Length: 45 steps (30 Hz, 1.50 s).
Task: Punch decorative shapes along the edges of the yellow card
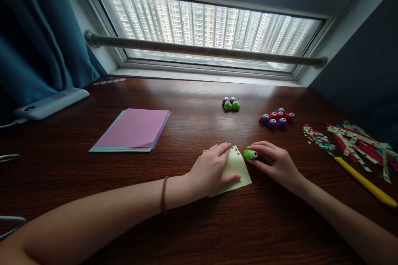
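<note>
Under my left hand [213, 169] lies a pale yellow-green paper [238, 172] with several small star-shaped holes near its top edge. The left fingers are spread flat across it and cover its left part. At the paper's right edge, my right hand [275, 163] holds a small green punch [250, 155] between thumb and fingers. The punch has a white top with a dark mark, which faces right.
Coloured papers [133, 128] are stacked at left. Green and purple punches [231, 104] and red and purple punches [276, 119] stand farther back. At right are confetti [319, 137], paper strips [363, 145] and a yellow cutter [365, 181]. A white device [54, 103] lies far left.
</note>
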Motion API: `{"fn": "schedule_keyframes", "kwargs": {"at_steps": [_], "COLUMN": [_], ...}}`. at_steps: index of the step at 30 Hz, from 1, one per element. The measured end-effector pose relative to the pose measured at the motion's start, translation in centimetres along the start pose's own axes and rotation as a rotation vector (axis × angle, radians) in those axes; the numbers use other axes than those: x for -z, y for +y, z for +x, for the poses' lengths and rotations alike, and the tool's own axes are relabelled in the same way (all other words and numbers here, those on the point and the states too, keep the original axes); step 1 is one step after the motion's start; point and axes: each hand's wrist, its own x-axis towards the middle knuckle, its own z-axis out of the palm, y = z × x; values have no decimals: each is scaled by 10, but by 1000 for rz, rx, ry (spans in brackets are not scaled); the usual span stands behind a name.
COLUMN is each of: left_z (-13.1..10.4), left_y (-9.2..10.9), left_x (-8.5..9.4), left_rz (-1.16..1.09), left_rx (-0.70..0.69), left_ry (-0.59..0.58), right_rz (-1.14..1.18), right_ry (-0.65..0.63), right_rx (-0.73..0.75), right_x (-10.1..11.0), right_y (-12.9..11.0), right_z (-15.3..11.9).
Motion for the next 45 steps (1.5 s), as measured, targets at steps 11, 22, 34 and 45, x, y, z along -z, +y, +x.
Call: {"fn": "schedule_keyframes", "kwargs": {"at_steps": [11,22,34,45], "left_z": [0,-2,-1,-1], "left_y": [3,3,2,2], "left_x": [-1,-1,-4,-3], "left_rz": [39,65,142,164], "left_rx": [-6,-32,-43,-46], "left_ry": [27,39,31,26], "right_rz": [4,-74,-60,-55], "right_ry": [55,28,16,6], "right_rx": [-119,-58,11,20], "right_x": [-9,-11,-8,-9], "right_y": [5,2,-3,-1], "right_z": [-4,-2,-2,-3]}}
